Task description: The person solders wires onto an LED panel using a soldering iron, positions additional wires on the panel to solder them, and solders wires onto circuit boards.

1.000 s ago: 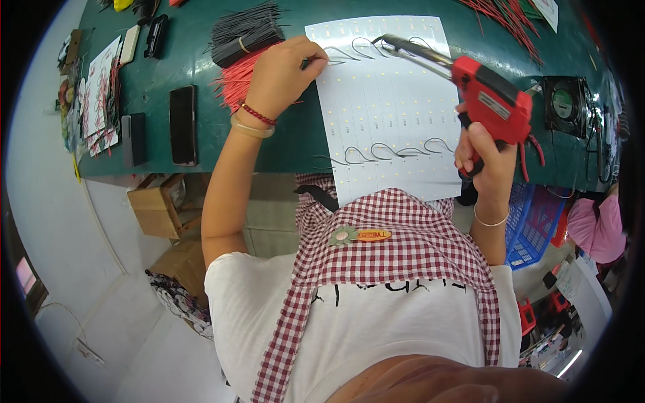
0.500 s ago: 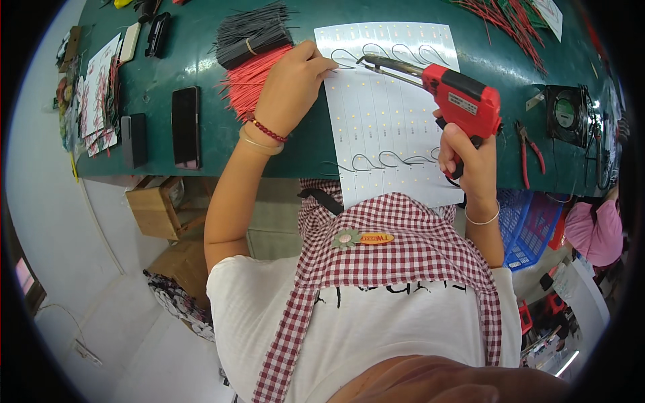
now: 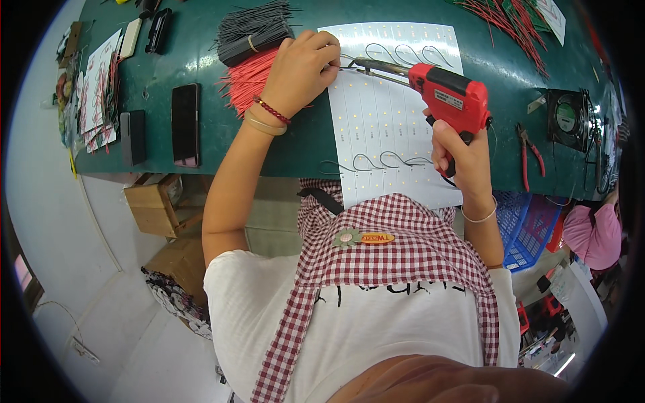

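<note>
Your right hand (image 3: 463, 151) is wrapped tight around the grip of the red soldering gun (image 3: 449, 101), and its metal tip points left across the far end of the white LED panel (image 3: 390, 114), right up to where your left hand (image 3: 300, 70) is. That left one has its fingers pinched together at the panel's far left edge, on what looks like a thin black wire, though it's too small to say for sure. The panel lies flat on the green tabletop (image 3: 201, 60), running from the far side to the near edge in front of you, with black wire loops (image 3: 376, 161) along its near part and more at the far end. Pretty crowded around it: a bundle of red wires (image 3: 245, 80) sits just left of the panel, partly under your left wrist, with a black wire bundle (image 3: 255, 30) touching it on the far side. Further left there's a dark phone (image 3: 185, 124) lying flat. Off to the right you've got red-handled pliers (image 3: 529, 154) and a small black fan (image 3: 571, 117), well apart from the panel, plus loose red wires (image 3: 510, 20) at the far right.
</note>
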`<state>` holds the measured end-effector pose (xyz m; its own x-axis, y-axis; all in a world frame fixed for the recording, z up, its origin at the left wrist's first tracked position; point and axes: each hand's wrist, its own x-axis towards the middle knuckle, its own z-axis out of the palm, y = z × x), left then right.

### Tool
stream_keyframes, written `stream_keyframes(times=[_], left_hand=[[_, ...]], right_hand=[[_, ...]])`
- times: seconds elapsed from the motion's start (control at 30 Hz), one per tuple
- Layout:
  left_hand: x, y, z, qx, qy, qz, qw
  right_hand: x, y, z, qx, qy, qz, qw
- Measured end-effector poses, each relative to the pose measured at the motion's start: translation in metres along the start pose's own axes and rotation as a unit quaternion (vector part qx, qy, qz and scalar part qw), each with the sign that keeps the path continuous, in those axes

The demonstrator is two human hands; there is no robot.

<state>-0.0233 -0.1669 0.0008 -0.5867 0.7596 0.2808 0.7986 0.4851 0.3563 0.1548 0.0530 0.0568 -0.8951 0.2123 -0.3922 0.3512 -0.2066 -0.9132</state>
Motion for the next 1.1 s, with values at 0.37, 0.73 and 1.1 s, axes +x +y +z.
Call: stream_keyframes(times=[0.37,0.73,1.1], left_hand=[[0.001,0.0,0.001,0.018,0.049,0.019,0.998],[-0.005,-0.001,0.002,-0.06,0.046,0.024,0.997],[0.005,-0.006,0.002,-0.055,0.005,0.028,0.998]], right_hand=[[-0.002,0.005,0.005,-0.052,0.016,0.005,0.999],[-0.007,-0.002,0.004,-0.001,0.03,-0.01,1.0],[0.002,0.01,0.007,-0.062,0.021,0.008,0.998]])
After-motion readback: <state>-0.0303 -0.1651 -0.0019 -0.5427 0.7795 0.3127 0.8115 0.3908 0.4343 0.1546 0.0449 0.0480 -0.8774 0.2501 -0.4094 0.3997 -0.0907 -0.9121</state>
